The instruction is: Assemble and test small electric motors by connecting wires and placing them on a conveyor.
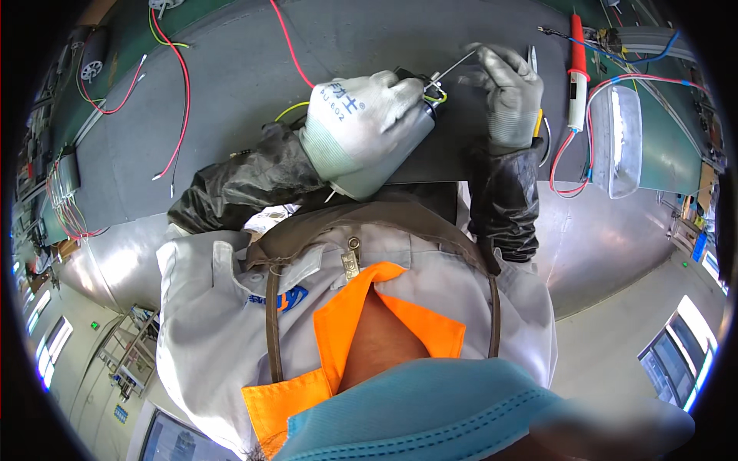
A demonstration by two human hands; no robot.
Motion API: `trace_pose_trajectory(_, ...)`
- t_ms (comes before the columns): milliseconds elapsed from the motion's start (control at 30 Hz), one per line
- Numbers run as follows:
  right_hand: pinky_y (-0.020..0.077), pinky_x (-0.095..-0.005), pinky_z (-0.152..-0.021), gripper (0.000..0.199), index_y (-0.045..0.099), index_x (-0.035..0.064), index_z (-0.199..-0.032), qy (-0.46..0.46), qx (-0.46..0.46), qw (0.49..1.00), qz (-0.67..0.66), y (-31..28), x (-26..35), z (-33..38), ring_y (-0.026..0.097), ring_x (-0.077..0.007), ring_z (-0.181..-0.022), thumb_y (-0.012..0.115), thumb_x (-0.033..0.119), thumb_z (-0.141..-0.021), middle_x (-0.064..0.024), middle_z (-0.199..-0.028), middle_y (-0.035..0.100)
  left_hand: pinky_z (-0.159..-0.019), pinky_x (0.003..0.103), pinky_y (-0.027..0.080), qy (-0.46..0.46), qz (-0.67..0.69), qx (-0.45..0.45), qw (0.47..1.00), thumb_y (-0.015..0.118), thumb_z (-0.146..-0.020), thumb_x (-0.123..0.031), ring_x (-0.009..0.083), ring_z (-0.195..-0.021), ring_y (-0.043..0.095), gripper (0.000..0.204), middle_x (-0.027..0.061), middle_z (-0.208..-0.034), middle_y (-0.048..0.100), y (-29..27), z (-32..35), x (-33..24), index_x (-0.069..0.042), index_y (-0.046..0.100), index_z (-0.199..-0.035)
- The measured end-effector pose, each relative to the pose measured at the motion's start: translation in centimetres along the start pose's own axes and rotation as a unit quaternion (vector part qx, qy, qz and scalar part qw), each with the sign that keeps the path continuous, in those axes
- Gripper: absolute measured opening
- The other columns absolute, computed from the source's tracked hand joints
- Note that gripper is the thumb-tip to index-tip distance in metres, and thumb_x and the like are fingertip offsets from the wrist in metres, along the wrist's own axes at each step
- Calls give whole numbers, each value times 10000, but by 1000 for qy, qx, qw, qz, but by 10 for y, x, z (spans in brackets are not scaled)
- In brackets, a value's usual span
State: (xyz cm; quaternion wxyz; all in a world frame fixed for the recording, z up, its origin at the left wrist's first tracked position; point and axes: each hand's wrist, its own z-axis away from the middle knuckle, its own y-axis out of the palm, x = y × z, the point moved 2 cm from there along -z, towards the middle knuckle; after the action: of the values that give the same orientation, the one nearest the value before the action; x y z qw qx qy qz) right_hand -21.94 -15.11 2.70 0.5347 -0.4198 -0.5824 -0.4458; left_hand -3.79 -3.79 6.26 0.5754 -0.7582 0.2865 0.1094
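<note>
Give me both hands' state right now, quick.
Left hand: closed around a small dark motor-like part with yellow-green wires.
Right hand: fingers pinched on a thin metal rod touching that part.

Grey bench mat (254, 69) carries red wires (181, 84), perhaps a soldering iron (577, 73).

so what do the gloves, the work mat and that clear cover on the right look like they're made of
Gloves: knitted fabric, light grey, ribbed cuffs, seen on left hand and right hand. Work mat: likely rubber, matte dark grey with no glare. Clear cover: probably moulded plastic, transparent and glossy with highlights.
</note>
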Motion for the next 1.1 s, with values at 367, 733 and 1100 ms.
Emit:
trace_pose_trajectory(367, 371, -204, -408, 91, 666, 5, -922, 181, 170, 966, -68, 29, 36, 38, 521, -52, -483, 610, 73, -947, -12, -655, 610, -457, 416, 449, 326, -164, 174, 915, 653, -726, -186, 257, -533, 590, 480, 60, -652, 557, -22, -15, 39, -2, 557, -1159)
trace_pose_trajectory(733, 503, -257, -587, 199, 698, -28, -1003, 17, 97, 995, -1, 46, 39, -13, 622, -125, -632, 676, 147, -911, -77, -798, 688, -474, 382, 513, 194, -238, 152, 940, 630, -816, -181, 253, -528, 642, 301, 101, -684, 627, -18, -7, 9, 18, 614, -1041)
trace_pose_trajectory(1100, 426, -508, -978, 678, 374, 24, -1485, -137, -59, 809, 568, -76, -16, 140, 534, -454, -1134, 556, -67, -839, -284, -1280, 539, -865, 369, 512, 46, 236, 198, 950, 631, -956, -256, 306, -957, 645, 266, 128, -1002, 660, 5, -65, 42, -29, 680, -1086)
